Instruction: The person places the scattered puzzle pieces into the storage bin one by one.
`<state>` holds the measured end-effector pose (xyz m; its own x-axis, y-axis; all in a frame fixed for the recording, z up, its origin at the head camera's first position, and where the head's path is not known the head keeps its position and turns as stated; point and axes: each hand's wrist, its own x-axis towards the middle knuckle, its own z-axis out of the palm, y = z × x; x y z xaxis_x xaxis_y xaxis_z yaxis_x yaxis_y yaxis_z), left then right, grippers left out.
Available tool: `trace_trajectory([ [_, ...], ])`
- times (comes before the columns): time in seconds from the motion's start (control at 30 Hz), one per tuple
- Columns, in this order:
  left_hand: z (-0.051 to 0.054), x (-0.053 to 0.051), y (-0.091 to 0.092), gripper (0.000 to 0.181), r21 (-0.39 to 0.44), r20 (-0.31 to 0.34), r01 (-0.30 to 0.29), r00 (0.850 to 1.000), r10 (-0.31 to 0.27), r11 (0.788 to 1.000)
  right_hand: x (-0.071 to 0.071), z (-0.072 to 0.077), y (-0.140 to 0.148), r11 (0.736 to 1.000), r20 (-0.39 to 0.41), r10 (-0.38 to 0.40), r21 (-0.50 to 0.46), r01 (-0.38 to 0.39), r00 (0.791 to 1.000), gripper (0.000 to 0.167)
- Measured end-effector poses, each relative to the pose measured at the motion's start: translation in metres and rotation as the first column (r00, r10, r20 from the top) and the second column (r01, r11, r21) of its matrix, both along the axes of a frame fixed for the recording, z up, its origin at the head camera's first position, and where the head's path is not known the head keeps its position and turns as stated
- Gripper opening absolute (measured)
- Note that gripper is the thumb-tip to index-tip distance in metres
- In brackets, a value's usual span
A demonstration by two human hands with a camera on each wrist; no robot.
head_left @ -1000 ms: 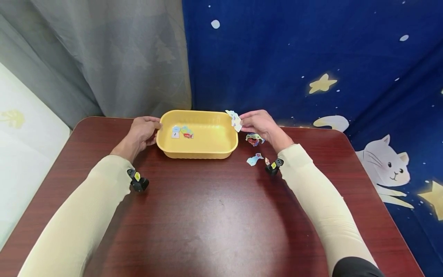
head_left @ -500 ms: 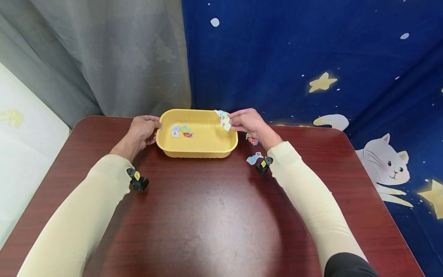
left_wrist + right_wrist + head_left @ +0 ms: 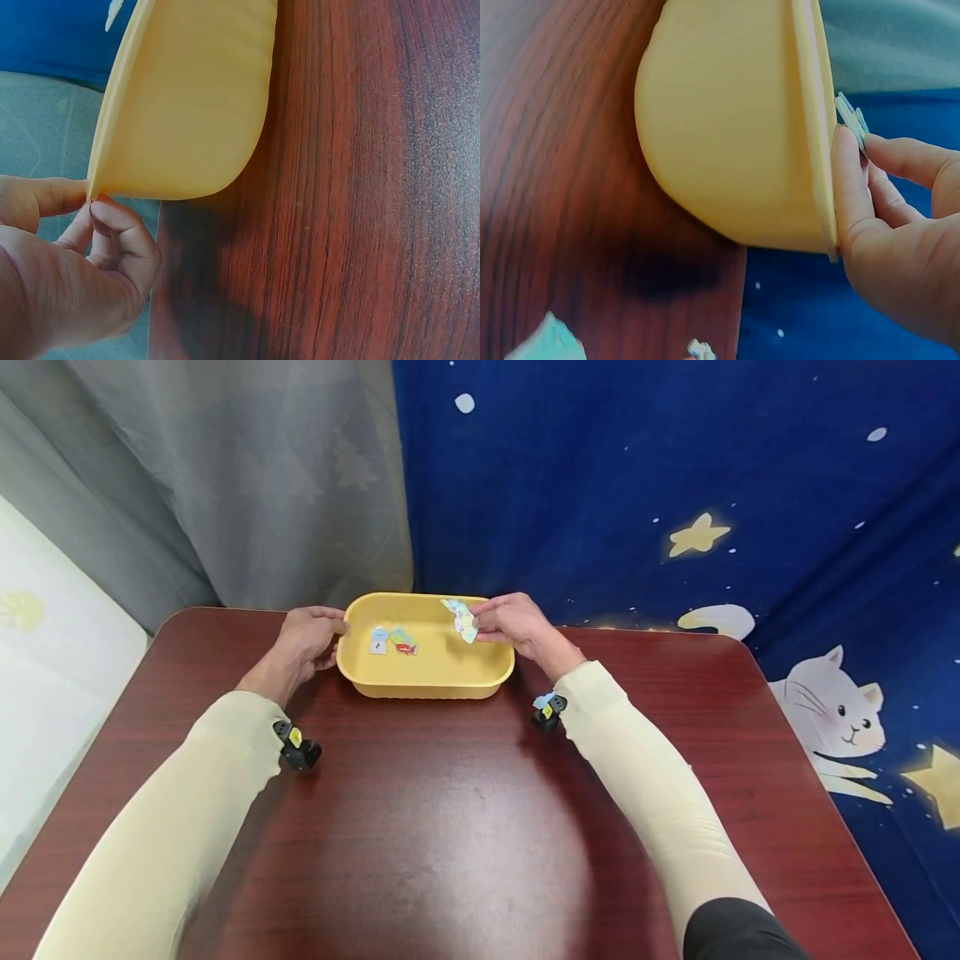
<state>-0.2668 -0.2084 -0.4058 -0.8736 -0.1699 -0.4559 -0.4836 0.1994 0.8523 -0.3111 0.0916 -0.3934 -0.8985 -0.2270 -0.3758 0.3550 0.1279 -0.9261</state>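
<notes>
The left hand (image 3: 302, 642) pinches the left end of the yellow basin (image 3: 427, 672); in the left wrist view the fingers of that hand (image 3: 82, 270) grip the rim of the basin (image 3: 187, 112). Over the right part of the basin, the right hand (image 3: 517, 625) pinches light paper cutouts (image 3: 462, 620). The right wrist view shows the cutouts (image 3: 853, 120) between thumb and fingers of the right hand (image 3: 907, 202), beside the basin's rim (image 3: 821, 150). Inside the basin at left lie a blue-white cutout (image 3: 378, 642) and a green-and-red cutout (image 3: 405, 643).
A light blue cutout (image 3: 543, 700) lies on the brown table (image 3: 420, 827), partly behind the right wrist camera (image 3: 549, 713). Another small cutout (image 3: 701, 349) shows in the right wrist view. Grey (image 3: 300, 485) and blue (image 3: 600, 485) curtains hang behind the table.
The right hand has moved left with its cutouts, from the basin's right rim to over its inside. The left hand stays on the rim.
</notes>
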Motion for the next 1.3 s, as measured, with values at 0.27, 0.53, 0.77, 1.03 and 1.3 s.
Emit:
trace_trajectory([
  [0.27, -0.002, -0.002, 0.001, 0.035, 0.017, -0.015, -0.007, 1.000, 0.007, 1.000, -0.002, -0.004, -0.012, 1.000, 0.020, 0.002, -0.020, -0.002, 1.000, 0.030],
  [0.53, -0.003, -0.003, 0.000, 0.034, 0.017, -0.019, -0.011, 1.000, 0.012, 1.000, -0.003, -0.008, -0.024, 1.000, 0.036, -0.001, -0.019, 0.002, 0.999, 0.030],
  [0.77, -0.003, -0.002, 0.000, 0.035, 0.014, -0.019, -0.009, 1.000, 0.009, 1.000, -0.005, -0.019, -0.032, 0.999, 0.058, -0.004, -0.031, 0.005, 0.998, 0.031],
  [1.03, -0.002, -0.001, 0.001, 0.037, 0.007, -0.011, -0.004, 1.000, 0.004, 1.000, -0.007, -0.031, -0.039, 1.000, 0.089, 0.008, -0.028, -0.006, 0.996, 0.033],
  [1.3, -0.001, 0.000, 0.001, 0.036, 0.009, -0.021, -0.006, 1.000, 0.006, 1.000, -0.006, -0.038, -0.044, 1.000, 0.103, 0.008, -0.014, -0.006, 0.995, 0.032],
])
